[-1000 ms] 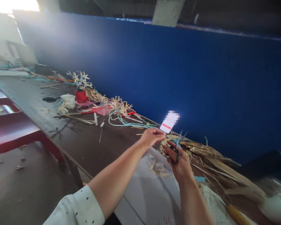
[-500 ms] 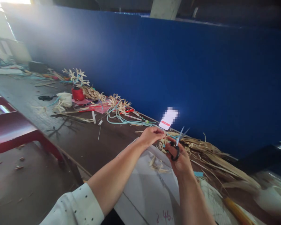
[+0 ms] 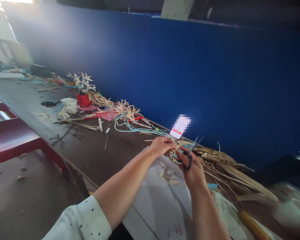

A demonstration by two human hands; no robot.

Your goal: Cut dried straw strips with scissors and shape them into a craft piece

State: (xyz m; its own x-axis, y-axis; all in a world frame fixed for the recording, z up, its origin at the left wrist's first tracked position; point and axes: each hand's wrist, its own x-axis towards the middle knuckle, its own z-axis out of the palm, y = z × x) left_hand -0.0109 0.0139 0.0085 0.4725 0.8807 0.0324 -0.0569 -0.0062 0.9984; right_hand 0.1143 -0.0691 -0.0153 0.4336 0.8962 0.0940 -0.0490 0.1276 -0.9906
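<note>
Black-handled scissors [image 3: 188,160] hang on the fingers of my right hand [image 3: 195,171], with blades pointing up and away and standing slightly apart. My left hand [image 3: 162,146] is closed in a pinch on a small pale piece of dried husk [image 3: 176,148], close to my right fingertips. Straw-coloured scraps [image 3: 173,156] with bits of blue lie just under both hands. Below them is a white board [image 3: 162,190] bearing several loose husk pieces [image 3: 168,176] and red handwritten figures. A lit phone screen [image 3: 180,127] stands just beyond my hands.
Long dried husks [image 3: 227,163] spread along the blue partition [image 3: 215,83] at right. Husk flowers [image 3: 127,110] with blue stems, a red thread spool [image 3: 83,100], a white cup [image 3: 69,105] and other scissors [image 3: 49,104] are on the table further left. A red stool [image 3: 17,140] stands beside the table.
My fingers have shifted slightly around the husk piece, and the scissors in my right hand have tilted a little. Everything else stays in place.
</note>
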